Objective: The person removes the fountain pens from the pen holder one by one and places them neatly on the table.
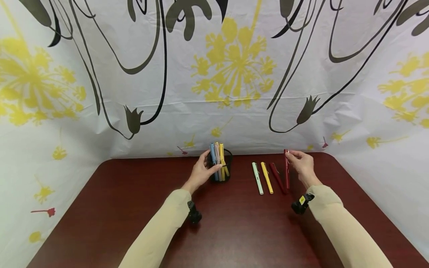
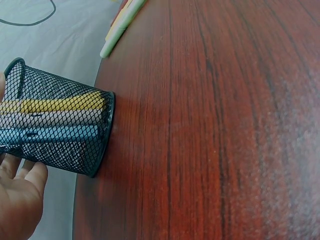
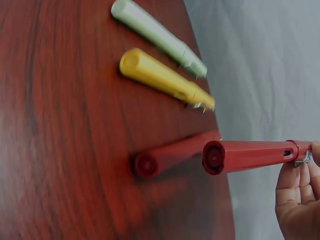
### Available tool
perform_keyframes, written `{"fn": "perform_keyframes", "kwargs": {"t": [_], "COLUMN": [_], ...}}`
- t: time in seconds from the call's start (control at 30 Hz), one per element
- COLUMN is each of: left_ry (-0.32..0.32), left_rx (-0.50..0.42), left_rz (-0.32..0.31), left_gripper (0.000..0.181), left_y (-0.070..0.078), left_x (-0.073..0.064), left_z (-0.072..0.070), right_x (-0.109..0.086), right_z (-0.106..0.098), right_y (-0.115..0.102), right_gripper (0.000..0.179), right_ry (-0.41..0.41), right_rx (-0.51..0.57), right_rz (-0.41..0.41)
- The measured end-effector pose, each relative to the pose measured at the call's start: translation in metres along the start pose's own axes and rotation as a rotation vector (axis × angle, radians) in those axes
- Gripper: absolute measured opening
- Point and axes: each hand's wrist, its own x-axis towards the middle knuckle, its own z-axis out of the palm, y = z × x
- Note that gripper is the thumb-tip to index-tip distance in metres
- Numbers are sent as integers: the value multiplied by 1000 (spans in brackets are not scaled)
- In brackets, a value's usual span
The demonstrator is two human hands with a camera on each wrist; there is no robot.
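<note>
Head view: the right hand (image 1: 303,163) pinches a red pen (image 1: 286,169) by its upper end, lifted just right of the dark red pen (image 1: 277,178), yellow pen (image 1: 267,177) and mint pen (image 1: 257,178) lying right of the mesh cup (image 1: 222,167). The left hand (image 1: 201,172) curls round that cup, steadying it. Judging by this, the pick-up step is in hand; carrying the pen left over the cup's rim likely comes next.

Beige long sleeves (image 1: 157,230), small black wrist cameras (image 1: 193,215), bare hands
</note>
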Motion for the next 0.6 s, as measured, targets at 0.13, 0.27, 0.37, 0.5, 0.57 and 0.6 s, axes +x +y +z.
{"fn": "perform_keyframes", "kwargs": {"t": [0.13,0.27,0.37,0.5,0.57,0.6], "left_ry": [-1,-3,-2,-4,-6,-6], "left_rx": [12,11,7,-5,-4,-7], "left_rz": [-1,9,22,17,15,12], "left_gripper": [82,82,81,81,81,81], "left_y": [-1,-1,0,0,-1,-1], "left_x": [0,1,1,1,1,1], "left_z": [0,0,0,-1,-1,-1], "right_x": [6,11,15,17,18,19], "right_z": [-4,-5,-5,-3,-2,-1], "right_y": [10,19,24,29,31,32], "right_gripper": [48,46,46,45,44,44], "right_ry": [4,20,18,8,-2,-10], "right_rx": [-52,-92,-123,-167,-179,-183], "right_rz": [32,47,63,91,101,105]}}
